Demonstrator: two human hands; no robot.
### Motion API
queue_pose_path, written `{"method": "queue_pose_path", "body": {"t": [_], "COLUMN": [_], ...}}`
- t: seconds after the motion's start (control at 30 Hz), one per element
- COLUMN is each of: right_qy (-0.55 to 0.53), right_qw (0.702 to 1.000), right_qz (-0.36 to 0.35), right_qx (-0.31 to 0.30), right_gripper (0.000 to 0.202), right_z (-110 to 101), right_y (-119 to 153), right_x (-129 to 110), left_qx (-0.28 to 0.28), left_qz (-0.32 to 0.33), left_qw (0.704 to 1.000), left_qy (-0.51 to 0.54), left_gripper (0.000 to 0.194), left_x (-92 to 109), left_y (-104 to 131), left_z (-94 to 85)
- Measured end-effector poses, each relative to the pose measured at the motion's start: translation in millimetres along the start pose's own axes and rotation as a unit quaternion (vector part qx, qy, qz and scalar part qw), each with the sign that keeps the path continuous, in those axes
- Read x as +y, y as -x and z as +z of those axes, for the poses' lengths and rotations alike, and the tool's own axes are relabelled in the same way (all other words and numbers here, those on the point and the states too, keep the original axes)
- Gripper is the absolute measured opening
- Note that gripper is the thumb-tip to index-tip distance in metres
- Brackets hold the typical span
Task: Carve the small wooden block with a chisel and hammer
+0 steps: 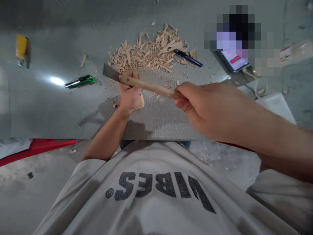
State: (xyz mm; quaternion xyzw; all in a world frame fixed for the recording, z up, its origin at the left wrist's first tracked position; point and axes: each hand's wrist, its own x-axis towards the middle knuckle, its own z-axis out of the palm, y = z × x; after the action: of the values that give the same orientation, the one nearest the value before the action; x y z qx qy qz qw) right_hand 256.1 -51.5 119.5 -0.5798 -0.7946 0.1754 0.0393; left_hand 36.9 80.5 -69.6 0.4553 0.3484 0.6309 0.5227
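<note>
My right hand (205,101) is closed around the end of a long wooden handle. The handle belongs to a wooden-handled blade (146,85), raised above the table, with its flat dark metal end pointing left. It passes over my left hand (130,94) in this view and hides part of the fingers. My left hand is closed on a pale piece of wood (140,102), standing on the table; only its lower right part shows. Just beyond that hand lies a heap of wood shavings (149,54).
A green utility knife (80,81) lies left of my left hand, and a yellow tool (21,47) lies farther left. A dark blue pen (189,58) rests by the shavings. At right are a phone (236,62), a cable and a white box (278,104).
</note>
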Motion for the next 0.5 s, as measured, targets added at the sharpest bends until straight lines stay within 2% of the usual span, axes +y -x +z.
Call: {"method": "queue_pose_path", "body": {"t": [0.13,0.27,0.4,0.5], "right_qy": [0.071,0.105,0.084,0.096], "right_qw": [0.996,0.987,0.993,0.990], "right_qz": [0.027,0.069,0.059,0.065], "right_qx": [-0.037,-0.098,-0.065,-0.075], "right_gripper": [0.023,0.019,0.025,0.020], "right_z": [-11,-20,-22,-24], "right_y": [-10,-16,-21,-24], "right_x": [-9,-22,-26,-26], "left_qx": [-0.001,-0.013,-0.012,-0.028], "left_qz": [0.019,0.002,0.009,0.001], "left_qw": [1.000,1.000,0.999,0.998], "left_qy": [0.000,-0.015,0.032,0.065], "left_gripper": [0.089,0.091,0.098,0.100], "left_x": [-1,-10,-31,-42], "left_y": [0,0,-4,-5], "left_z": [3.7,3.4,-5.3,-9.2]}}
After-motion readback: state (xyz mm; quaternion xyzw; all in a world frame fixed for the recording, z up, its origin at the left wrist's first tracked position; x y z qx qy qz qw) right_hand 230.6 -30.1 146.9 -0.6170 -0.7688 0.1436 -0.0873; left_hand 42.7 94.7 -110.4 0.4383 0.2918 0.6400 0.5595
